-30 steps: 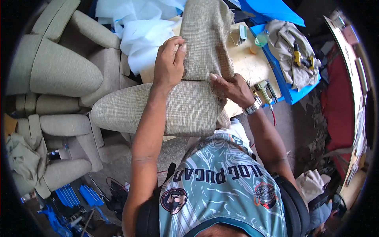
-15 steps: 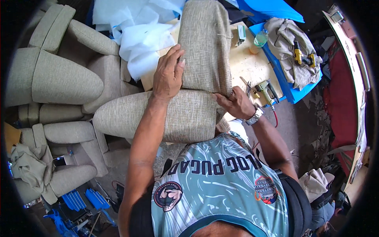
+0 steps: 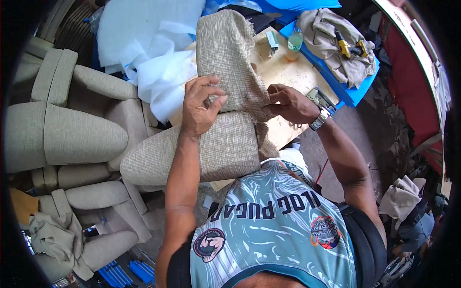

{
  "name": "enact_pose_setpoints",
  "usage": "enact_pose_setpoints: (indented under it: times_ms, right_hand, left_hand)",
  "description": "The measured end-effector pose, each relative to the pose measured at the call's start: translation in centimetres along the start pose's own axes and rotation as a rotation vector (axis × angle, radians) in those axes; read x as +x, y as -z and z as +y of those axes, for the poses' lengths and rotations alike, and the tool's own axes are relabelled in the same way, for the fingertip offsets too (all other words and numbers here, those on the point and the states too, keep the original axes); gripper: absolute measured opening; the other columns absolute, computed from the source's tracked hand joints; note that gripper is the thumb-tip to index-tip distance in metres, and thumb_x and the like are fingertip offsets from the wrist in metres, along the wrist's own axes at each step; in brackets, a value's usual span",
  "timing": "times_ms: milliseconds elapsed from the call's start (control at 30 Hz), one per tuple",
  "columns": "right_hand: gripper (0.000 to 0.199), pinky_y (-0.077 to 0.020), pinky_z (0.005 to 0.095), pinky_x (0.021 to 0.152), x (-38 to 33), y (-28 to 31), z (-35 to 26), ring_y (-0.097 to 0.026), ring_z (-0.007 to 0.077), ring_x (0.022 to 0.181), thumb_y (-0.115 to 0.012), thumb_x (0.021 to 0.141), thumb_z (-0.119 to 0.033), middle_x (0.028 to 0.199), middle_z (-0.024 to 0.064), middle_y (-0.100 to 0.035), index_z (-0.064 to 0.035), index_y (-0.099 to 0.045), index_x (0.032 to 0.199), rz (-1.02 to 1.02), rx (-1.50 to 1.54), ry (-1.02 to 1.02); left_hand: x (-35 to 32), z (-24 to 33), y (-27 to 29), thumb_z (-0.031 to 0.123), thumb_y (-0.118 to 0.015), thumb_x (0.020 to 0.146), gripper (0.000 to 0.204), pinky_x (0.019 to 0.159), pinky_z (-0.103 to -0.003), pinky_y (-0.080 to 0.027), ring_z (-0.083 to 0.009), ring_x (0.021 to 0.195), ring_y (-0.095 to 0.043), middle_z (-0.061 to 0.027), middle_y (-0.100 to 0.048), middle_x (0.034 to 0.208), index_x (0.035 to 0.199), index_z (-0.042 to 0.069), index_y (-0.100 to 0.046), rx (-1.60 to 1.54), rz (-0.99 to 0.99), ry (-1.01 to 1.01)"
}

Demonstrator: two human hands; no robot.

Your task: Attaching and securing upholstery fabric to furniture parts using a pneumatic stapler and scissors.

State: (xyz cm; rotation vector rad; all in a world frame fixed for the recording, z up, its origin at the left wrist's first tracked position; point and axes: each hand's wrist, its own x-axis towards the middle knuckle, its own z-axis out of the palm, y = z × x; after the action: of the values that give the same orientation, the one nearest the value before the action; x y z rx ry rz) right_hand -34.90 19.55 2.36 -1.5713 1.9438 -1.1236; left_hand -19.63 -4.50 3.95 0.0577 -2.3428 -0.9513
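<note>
Before me a padded furniture piece covered in beige woven upholstery has two parts, a long arm-like part across my lap and a tall part running away from me. My left hand rests at the seam between them, fingers bent and apart, holding nothing. At the right side of that seam my right hand, with a metal watch at its wrist, pinches the loose edge of the upholstery fabric. Frayed fabric also hangs at the near right end of the long part.
A wooden worktop bears a green-and-white box, a bottle and a staple gun. A yellow drill lies on bunched cloth. White batting is beyond left; beige armchairs stand left.
My right hand has turned and now draws the fabric edge out to the right. My left hand's fingers have bent more. The whole view has shifted a little.
</note>
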Motion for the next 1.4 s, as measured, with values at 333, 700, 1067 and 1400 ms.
enact_pose_setpoints:
  times_ms: [333,700,1067,1400]
  right_hand:
    - [0.012,-0.0476,0.0382,0.083,3.8,2.1,-7.3,-0.061,0.0262,0.087,-0.069,0.073,-0.017,0.082,0.0078,-0.06,-0.007,-0.063,0.068,-0.265,-0.687,0.269]
    - [0.011,-0.0449,0.037,0.078,4.7,0.9,-11.1,-0.054,0.0202,0.1,-0.065,0.076,-0.022,0.085,0.0019,-0.064,-0.0115,-0.068,0.076,-0.197,-0.948,0.216]
    - [0.077,-0.0428,0.0329,0.05,-8.5,-1.6,-4.8,-0.057,0.0129,0.053,-0.045,0.091,-0.075,0.059,0.0053,-0.059,-0.0031,-0.069,0.075,0.122,0.421,-0.546]
    - [0.076,-0.0237,0.0239,0.039,-3.1,-3.8,-0.8,-0.035,0.0075,0.04,-0.044,0.088,-0.079,0.054,-0.0019,-0.046,-0.0095,-0.057,0.061,0.019,0.943,-0.7]
  left_hand:
    - [-1.8,1.8,0.2,0.007,-0.082,0.067,0.018,0.096,-0.037,-0.046,-0.0228,0.107,-0.057,-0.0002,-0.068,0.102,0.083,0.009,-0.073,0.005,-0.238,-0.235]
    - [-2.4,5.5,-2.4,0.014,-0.075,0.077,0.029,0.075,-0.043,-0.052,-0.0305,0.089,-0.058,-0.0073,-0.058,0.095,0.102,0.009,-0.063,0.195,-0.225,-0.187]
    - [-1.3,7.2,-4.5,0.004,-0.069,0.072,0.012,0.073,-0.036,-0.054,-0.0256,0.089,-0.059,-0.005,-0.058,0.087,0.078,0.006,-0.059,0.386,-0.283,-0.514]
    - [-1.8,7.5,-6.8,0.001,-0.073,0.071,0.015,0.074,-0.038,-0.053,-0.0277,0.086,-0.06,-0.0072,-0.063,0.091,0.079,0.003,-0.06,0.361,-0.226,-0.419]
